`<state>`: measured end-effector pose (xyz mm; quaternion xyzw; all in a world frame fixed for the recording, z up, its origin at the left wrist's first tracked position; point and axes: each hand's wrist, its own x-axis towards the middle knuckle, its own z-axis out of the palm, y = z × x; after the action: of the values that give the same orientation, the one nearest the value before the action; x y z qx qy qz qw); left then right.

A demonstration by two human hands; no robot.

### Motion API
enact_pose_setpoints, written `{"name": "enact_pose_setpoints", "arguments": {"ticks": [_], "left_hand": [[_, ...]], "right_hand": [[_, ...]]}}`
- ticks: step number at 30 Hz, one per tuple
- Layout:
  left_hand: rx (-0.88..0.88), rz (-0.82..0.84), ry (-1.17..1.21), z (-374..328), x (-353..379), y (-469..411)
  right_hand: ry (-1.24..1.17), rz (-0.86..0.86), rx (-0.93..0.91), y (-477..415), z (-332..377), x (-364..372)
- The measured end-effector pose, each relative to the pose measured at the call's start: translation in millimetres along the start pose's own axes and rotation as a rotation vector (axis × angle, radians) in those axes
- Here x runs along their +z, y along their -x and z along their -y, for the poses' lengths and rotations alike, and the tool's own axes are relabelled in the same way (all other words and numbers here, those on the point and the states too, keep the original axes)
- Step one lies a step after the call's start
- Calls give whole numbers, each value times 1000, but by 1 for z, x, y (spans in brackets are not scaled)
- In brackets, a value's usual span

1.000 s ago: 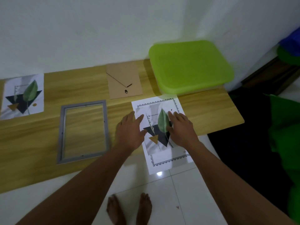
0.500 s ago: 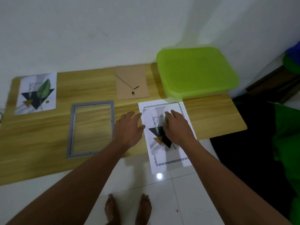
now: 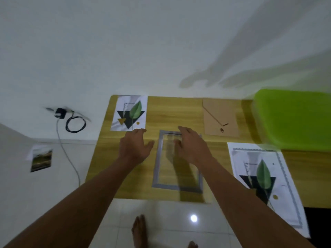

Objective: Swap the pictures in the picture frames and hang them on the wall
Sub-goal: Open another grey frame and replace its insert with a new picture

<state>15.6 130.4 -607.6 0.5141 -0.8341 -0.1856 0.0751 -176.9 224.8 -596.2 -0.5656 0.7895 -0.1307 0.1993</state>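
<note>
A grey picture frame (image 3: 159, 169) lies flat on the wooden table (image 3: 179, 115), with nothing inside it. My right hand (image 3: 192, 146) hovers over the frame's upper part, fingers spread and holding nothing. My left hand (image 3: 135, 146) is open just left of the frame, its fingertips near the lower edge of a small leaf print (image 3: 129, 112) at the table's far left. A larger bordered leaf print (image 3: 265, 178) lies at the right and hangs over the table's front edge. The brown frame backing board (image 3: 220, 118) rests behind the frame.
A lime-green plastic lid or tray (image 3: 293, 119) sits at the far right of the table against the white wall. On the floor at left lie a black charger with a coiled cable (image 3: 71, 120) and a small landscape photo (image 3: 41, 159). My bare feet stand below the table edge.
Both hands left the bordered leaf print and moved left to the grey frame and small print. The camera view swung left, showing the floor, the charger and the photo.
</note>
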Motion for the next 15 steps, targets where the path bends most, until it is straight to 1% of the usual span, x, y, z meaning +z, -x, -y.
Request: {"name": "enact_pose_setpoints", "arguments": {"ticks": [5,9,12,15], "left_hand": [[-33,-23,74,73,-18,-39],[-64,-5,109,112,-18,-75],[-55,8,53,133,-10,-99],[-80,57,-35,147,0,-115]], "right_hand": [[-37,15,-20,-66,63,42],[-14,31,-21,-112,89,73],[21,57,7,-140,97,86],[93,77,10,-153,102,95]]}}
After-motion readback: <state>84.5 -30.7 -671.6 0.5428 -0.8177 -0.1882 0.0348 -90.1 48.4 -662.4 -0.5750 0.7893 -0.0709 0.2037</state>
